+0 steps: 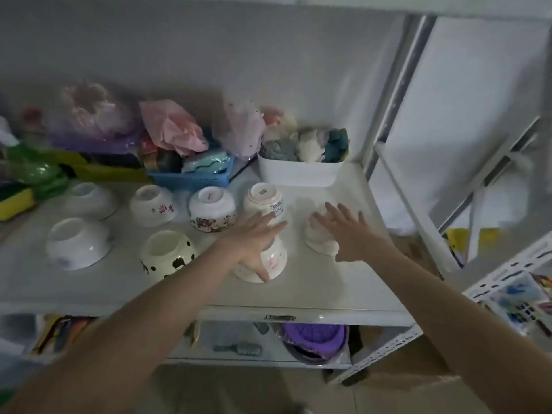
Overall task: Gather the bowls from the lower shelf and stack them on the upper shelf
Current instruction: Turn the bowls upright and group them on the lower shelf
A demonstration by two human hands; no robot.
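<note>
Several upturned bowls stand on the white shelf (313, 291). My left hand (254, 237) reaches over a white bowl with red marks (273, 264), fingers spread and straight, thumb down its front. My right hand (343, 231) hovers with fingers spread over a pale pink bowl (316, 237) at the right. Behind my left hand stands a pink-rimmed bowl with printing (264, 198). Further left are a bowl with a cartoon band (212, 212), a black-spotted bowl (167, 253), a bowl with red characters (152, 204) and two plain white bowls (77, 243) (91, 198).
A white bin of cloths (298, 171), a blue basket (194, 174) and plastic bags (173, 127) line the back of the shelf. Green items (41, 174) sit at the left. A shelf below holds a purple basket (313, 339). A metal upright (397, 94) stands at the right.
</note>
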